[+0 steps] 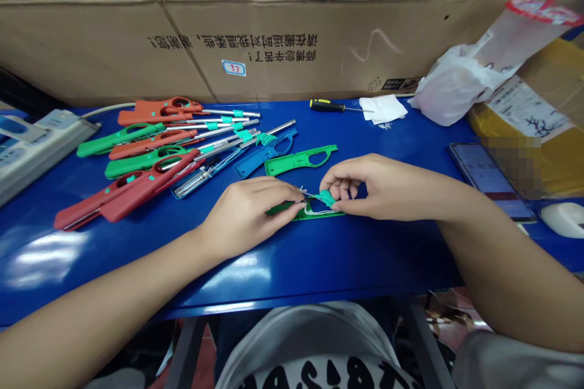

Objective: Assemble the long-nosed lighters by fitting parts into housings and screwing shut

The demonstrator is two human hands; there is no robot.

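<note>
A green lighter half-shell lies on the blue table between my hands, with white wire along its inside. My left hand rests over the shell's left end, thumb and fingertips pinched around something small that I cannot make out. My right hand is closed on a small teal plastic piece just above the shell's right part. A thin metal part shows between the two hands. Right behind them lies another green half-shell, its hollow side up. Next to it is a blue half-shell.
Several red, orange and green long-nosed lighters are heaped at left, beside a power strip. A black-and-yellow screwdriver touches a white tissue at the back. A large carton stands behind. A phone, bagged cup and mouse are right.
</note>
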